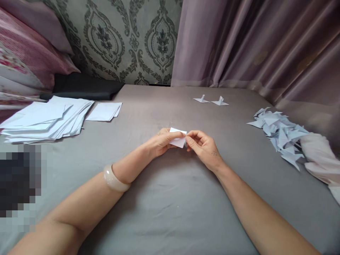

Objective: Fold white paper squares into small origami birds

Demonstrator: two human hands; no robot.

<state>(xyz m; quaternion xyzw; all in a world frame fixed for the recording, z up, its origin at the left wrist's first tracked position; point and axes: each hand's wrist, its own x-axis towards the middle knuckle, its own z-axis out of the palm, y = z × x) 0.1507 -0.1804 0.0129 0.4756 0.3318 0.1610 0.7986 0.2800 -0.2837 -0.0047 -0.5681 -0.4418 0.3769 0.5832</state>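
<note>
A small folded piece of white paper (177, 142) is held up in front of me, over the middle of the grey sheet. My left hand (162, 142) is closed on it, with the thumb lying across its face and the fingers behind. My right hand (202, 147) pinches the paper's right edge between thumb and forefinger, its other fingers curled in. The exact folds are too small to make out. Two folded paper cranes (220, 101) stand on the sheet beyond my hands, a little to the right.
At the left lies a thick stack of white paper (71, 115), with smaller paper squares (102, 111) beside it. A black cloth (87, 86) is behind them. A heap of folded paper cranes (281, 129) lies at the right, against a pale cloth (317, 152). Curtains (225, 42) hang behind.
</note>
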